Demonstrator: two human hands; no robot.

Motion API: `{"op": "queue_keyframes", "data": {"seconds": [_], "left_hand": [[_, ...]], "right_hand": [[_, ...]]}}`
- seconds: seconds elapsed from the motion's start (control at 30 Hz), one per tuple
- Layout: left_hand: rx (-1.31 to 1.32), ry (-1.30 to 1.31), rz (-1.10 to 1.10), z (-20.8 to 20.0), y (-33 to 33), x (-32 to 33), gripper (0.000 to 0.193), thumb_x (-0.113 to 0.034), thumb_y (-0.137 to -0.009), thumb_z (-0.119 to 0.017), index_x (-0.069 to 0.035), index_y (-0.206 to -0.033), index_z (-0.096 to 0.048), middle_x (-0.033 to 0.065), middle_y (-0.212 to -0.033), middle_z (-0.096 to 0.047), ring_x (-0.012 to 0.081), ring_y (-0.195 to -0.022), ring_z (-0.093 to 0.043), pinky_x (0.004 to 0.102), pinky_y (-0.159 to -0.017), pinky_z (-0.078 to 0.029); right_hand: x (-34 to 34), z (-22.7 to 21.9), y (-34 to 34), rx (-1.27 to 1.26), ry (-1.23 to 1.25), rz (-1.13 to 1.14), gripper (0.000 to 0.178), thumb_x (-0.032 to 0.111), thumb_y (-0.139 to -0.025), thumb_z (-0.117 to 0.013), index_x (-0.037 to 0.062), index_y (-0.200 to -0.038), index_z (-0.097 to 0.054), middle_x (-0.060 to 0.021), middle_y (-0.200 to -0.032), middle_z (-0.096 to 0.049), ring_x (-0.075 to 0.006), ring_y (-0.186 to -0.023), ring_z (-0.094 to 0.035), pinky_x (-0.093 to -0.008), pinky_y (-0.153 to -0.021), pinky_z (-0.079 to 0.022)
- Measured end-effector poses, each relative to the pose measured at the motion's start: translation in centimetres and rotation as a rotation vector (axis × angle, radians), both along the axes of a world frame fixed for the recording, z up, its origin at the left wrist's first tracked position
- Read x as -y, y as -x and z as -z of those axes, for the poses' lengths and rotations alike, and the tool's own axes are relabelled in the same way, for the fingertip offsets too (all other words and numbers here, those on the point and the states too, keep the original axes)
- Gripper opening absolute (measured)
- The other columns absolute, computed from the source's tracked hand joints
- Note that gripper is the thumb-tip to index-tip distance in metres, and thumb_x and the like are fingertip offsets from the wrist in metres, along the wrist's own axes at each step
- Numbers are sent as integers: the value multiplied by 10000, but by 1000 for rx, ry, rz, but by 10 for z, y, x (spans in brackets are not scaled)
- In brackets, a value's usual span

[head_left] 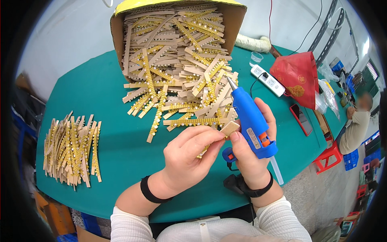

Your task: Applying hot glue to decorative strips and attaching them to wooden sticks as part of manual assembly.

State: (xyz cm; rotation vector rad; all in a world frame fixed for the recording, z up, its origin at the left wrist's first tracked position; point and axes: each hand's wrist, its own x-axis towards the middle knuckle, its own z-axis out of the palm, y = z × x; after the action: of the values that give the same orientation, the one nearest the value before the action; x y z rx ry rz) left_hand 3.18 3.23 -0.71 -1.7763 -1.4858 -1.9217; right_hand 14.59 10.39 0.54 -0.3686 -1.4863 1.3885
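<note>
My left hand (188, 152) is closed around a tan strip (230, 128) trimmed with gold and pearl-like beads. Its plain end sticks out past my fingertips, and most of its length is hidden in my palm. In my right hand (252, 165) is a blue hot glue gun (249, 117), its metal nozzle tilted up and to the left, a translucent glue stick (277, 171) coming out of its rear. My right thumb also presses at the strip's plain end. Beyond both hands, loose beaded strips (192, 121) spill over the green table (121, 161).
An open cardboard box (118, 44) full of strips lies on its side at the back. At left is a heap of strips (72, 149). A white power strip (267, 80), red bag (296, 76), clear cup (255, 58) and phone (300, 119) are at right. Another person (356, 127) sits farther right.
</note>
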Motion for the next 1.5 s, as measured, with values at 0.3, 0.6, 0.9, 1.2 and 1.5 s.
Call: {"op": "queue_keyframes", "data": {"seconds": [0.3, 0.6, 0.9, 1.2, 1.5], "left_hand": [[-105, 24, 18, -2, 4, 1, 200, 76, -668, -647, -24, -835, -603, 101, -783, -575, 226, -663, -577, 284, -560, -479], [-186, 64, 58, -6, 8, 4, 195, 76, -676, -637, -30, -834, -595, 98, -793, -564, 217, -649, -570, 280, -550, -476], [335, -14, 269, -12, 18, 11, 152, 135, -742, -567, 29, -849, -548, 89, -870, -534, 127, -726, -578, 213, -621, -516], [345, -117, 238, -19, 34, 19, 167, 128, -731, -588, 19, -852, -551, 82, -872, -540, 127, -750, -573, 206, -599, -511], [299, -154, 169, -19, 33, 19, 184, 106, -717, -611, -1, -862, -575, 73, -843, -575, 119, -718, -574, 209, -554, -508]], "right_hand": [[-1, -3, -2, 19, 92, -69, 639, 59, -718, -618, 26, -1278, -312, -89, -1084, -495, -119, -907, -509, -263, -801, -437], [-7, -2, 1, -70, 151, -116, 634, 41, -749, -613, 27, -1287, -279, -82, -965, -534, -108, -813, -540, -254, -721, -471], [-16, 5, -7, -384, 49, -394, 706, 285, -740, -652, 63, -1296, -278, -123, -848, -562, -210, -711, -575, -330, -649, -495], [-10, 14, -10, -196, 143, -589, 677, 317, -704, -710, 70, -1232, -365, -172, -839, -599, -262, -683, -622, -363, -605, -529], [-10, 18, -3, -253, 152, -606, 636, 274, -723, -691, 58, -1233, -379, -170, -825, -599, -246, -646, -613, -355, -551, -520]]}}
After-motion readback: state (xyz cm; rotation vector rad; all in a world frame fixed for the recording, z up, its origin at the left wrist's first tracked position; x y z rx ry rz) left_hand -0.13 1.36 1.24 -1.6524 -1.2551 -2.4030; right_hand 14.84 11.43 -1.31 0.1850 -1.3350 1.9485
